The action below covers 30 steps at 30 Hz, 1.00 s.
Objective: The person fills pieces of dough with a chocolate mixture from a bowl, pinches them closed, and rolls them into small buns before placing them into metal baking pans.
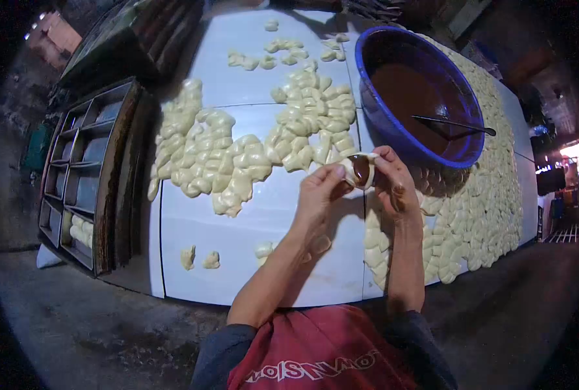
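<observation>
Between my two hands is a pale piece of dough (352, 164) with a glossy dark brown filling (362, 170) on top. My left hand (328, 185) pinches its left edge between thumb and fingers. On the other side my right hand (393, 179) grips the right edge, with brown smears near the wrist. Just beyond my right hand stands a blue basin (393, 130) holding brown paste (413, 91), and a dark-handled utensil (455, 123) rests in it. Many soft dough pieces (237, 159) lie beyond and left of my left hand.
More flattened dough pieces (471, 221) cover the right side of the white tiled table (237, 240). Two small dough scraps (199, 259) lie near the front edge. A rack of metal baking pans (88, 162) stands at left, one pan holding dough rolls (81, 231).
</observation>
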Motion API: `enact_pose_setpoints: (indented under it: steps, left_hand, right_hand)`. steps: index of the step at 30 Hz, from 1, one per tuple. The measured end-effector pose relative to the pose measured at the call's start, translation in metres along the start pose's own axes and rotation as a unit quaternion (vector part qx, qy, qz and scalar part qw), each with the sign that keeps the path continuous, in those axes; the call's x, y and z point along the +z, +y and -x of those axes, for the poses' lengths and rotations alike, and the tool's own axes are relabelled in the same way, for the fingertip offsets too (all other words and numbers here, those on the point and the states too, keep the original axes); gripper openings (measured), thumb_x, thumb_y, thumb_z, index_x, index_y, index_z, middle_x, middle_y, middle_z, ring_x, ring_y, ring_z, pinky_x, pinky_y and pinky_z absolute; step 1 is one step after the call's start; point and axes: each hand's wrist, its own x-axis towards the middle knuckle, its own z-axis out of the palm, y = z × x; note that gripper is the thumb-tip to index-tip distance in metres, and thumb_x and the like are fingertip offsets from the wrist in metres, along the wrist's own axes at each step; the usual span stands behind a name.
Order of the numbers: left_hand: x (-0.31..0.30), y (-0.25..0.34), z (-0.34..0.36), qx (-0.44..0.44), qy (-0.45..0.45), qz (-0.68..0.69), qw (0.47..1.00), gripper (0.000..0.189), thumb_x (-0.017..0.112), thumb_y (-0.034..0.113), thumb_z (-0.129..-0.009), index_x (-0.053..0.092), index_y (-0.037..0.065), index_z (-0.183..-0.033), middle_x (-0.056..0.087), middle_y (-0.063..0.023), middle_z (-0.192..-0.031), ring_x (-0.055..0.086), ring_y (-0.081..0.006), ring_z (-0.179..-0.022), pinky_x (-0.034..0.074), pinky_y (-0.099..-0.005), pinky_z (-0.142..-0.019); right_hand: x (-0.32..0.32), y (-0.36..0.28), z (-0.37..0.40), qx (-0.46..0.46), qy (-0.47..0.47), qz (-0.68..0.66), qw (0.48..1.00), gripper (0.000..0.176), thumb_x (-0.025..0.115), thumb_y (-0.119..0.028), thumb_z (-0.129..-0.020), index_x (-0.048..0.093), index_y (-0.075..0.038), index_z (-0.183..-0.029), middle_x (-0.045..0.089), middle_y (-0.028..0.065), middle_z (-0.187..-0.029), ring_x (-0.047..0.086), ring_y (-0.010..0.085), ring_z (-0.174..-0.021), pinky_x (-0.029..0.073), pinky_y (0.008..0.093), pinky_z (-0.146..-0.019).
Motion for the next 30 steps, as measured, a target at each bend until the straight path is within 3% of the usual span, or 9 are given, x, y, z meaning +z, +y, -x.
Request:
enact_pose_setpoints:
  steps: [3,4,8,14,17,18,22,26,30]
  left_hand:
    - [-0.021,0.009,-0.001,0.022,0.055,-0.04,0.997,0.027,0.073,0.021,-0.095,0.072,-0.002,-0.11,0.074,-0.0066,-0.096,0.068,-0.0105,-0.078,0.057,-0.0238,-0.072]
    - [-0.023,0.01,0.0,0.033,0.06,-0.046,0.997,0.029,0.073,0.02,-0.095,0.072,-0.003,-0.112,0.073,-0.0066,-0.096,0.068,-0.01,-0.078,0.056,-0.0233,-0.072]
    - [-0.024,0.011,0.004,0.067,0.072,-0.05,0.994,0.032,0.074,0.017,-0.094,0.069,-0.004,-0.118,0.072,-0.0078,-0.098,0.068,-0.0124,-0.082,0.056,-0.0244,-0.07]
    - [-0.023,0.03,0.009,0.044,0.087,-0.09,0.991,0.038,0.077,0.023,-0.092,0.068,0.0,-0.121,0.07,-0.0061,-0.097,0.068,-0.0143,-0.089,0.056,-0.0291,-0.068]
    - [-0.041,0.045,-0.003,0.0,0.001,-0.128,0.992,0.04,0.077,0.03,-0.092,0.069,0.004,-0.121,0.07,-0.0024,-0.098,0.066,-0.0114,-0.087,0.056,-0.0274,-0.067]
    - [-0.04,0.056,-0.001,-0.028,0.004,-0.171,0.985,0.039,0.075,0.033,-0.093,0.069,0.005,-0.12,0.069,-0.0001,-0.098,0.065,-0.0095,-0.084,0.055,-0.026,-0.068]
    - [-0.048,0.073,0.001,-0.05,-0.014,-0.179,0.982,0.037,0.075,0.032,-0.093,0.071,0.004,-0.118,0.073,-0.002,-0.096,0.068,-0.0079,-0.082,0.055,-0.0225,-0.065]
    - [-0.039,0.075,0.021,0.018,-0.032,-0.191,0.981,0.037,0.075,0.027,-0.093,0.07,0.003,-0.121,0.073,-0.006,-0.103,0.071,-0.0137,-0.091,0.058,-0.0274,-0.074]
    - [-0.044,0.071,0.021,0.017,-0.047,-0.17,0.984,0.034,0.072,0.016,-0.093,0.066,0.0,-0.123,0.071,-0.0106,-0.11,0.069,-0.0165,-0.098,0.062,-0.032,-0.076]
  right_hand:
    - [0.004,0.017,0.005,-0.06,-0.005,0.195,0.979,0.035,0.072,-0.011,-0.089,0.057,-0.004,-0.12,0.065,0.007,-0.117,0.064,0.0163,-0.108,0.057,0.0298,-0.084]
    - [0.024,0.02,0.013,-0.082,0.001,0.205,0.975,0.053,0.076,-0.007,-0.083,0.055,-0.004,-0.132,0.056,0.0121,-0.134,0.058,0.0207,-0.121,0.055,0.0358,-0.095]
    - [0.052,0.039,0.014,-0.268,0.023,0.55,0.79,0.054,0.074,-0.005,-0.084,0.058,-0.007,-0.135,0.042,0.0182,-0.147,0.06,0.0286,-0.12,0.055,0.0358,-0.097]
    - [0.064,0.059,0.006,-0.243,0.087,0.517,0.816,0.022,0.067,-0.005,-0.091,0.072,-0.004,-0.113,0.069,0.0113,-0.105,0.066,0.0213,-0.1,0.052,0.0301,-0.085]
    - [0.074,0.05,0.006,-0.043,0.083,0.247,0.965,0.021,0.068,-0.008,-0.093,0.071,0.0,-0.112,0.07,0.0066,-0.103,0.064,0.0147,-0.098,0.05,0.0259,-0.084]
    - [0.067,0.054,0.002,-0.073,0.036,0.22,0.972,0.025,0.068,-0.009,-0.094,0.07,0.003,-0.115,0.07,0.0057,-0.109,0.062,0.0103,-0.097,0.05,0.0251,-0.084]
    - [0.061,0.044,0.015,-0.123,-0.05,0.409,0.903,0.031,0.07,-0.009,-0.092,0.07,-0.006,-0.123,0.069,0.0082,-0.112,0.064,0.0133,-0.093,0.05,0.0253,-0.078]
    - [0.048,0.057,0.006,-0.234,-0.066,0.404,0.882,0.026,0.072,-0.01,-0.091,0.073,-0.008,-0.116,0.066,0.0088,-0.112,0.062,0.0153,-0.085,0.048,0.026,-0.072]
    - [0.071,0.058,0.005,-0.383,0.027,0.431,0.817,0.013,0.073,-0.007,-0.091,0.071,-0.006,-0.103,0.065,0.0097,-0.106,0.06,0.0177,-0.087,0.049,0.028,-0.072]
